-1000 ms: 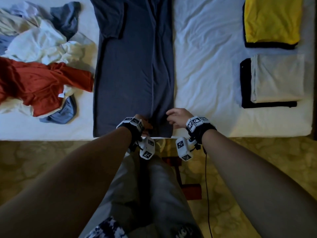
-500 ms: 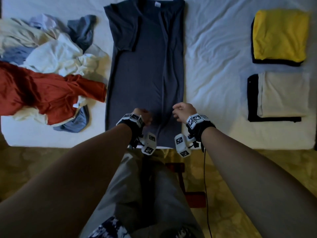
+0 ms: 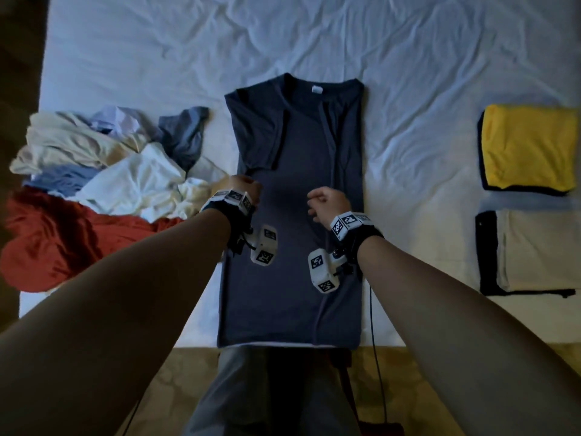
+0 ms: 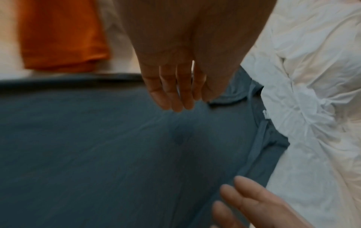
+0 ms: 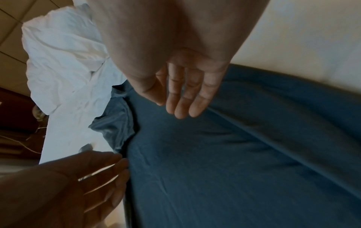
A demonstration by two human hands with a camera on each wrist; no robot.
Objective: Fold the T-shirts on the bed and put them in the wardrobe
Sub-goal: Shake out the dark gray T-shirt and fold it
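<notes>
A dark blue T-shirt [image 3: 295, 190] lies flat on the bed [image 3: 424, 89], collar away from me, both sides folded in to a long strip. My left hand [image 3: 243, 187] is over its left edge at mid-length. My right hand [image 3: 325, 202] is above the strip's right half. In the wrist views the left hand [image 4: 175, 92] and the right hand [image 5: 185, 98] have straight, relaxed fingers just above the blue T-shirt [image 4: 97, 146] [image 5: 234, 154] and hold nothing.
A heap of unfolded shirts, white [image 3: 132, 180], cream, pale blue and red [image 3: 63, 240], lies at the left. Two folded stacks sit at the right: yellow [image 3: 528, 149] on black, and cream [image 3: 537, 250] on black. The floor [image 3: 440, 388] begins at the bed's near edge.
Both hands let go of the shirt's bottom hem and moved up along it to mid-length, fingers opening. The head view now takes in the whole shirt.
</notes>
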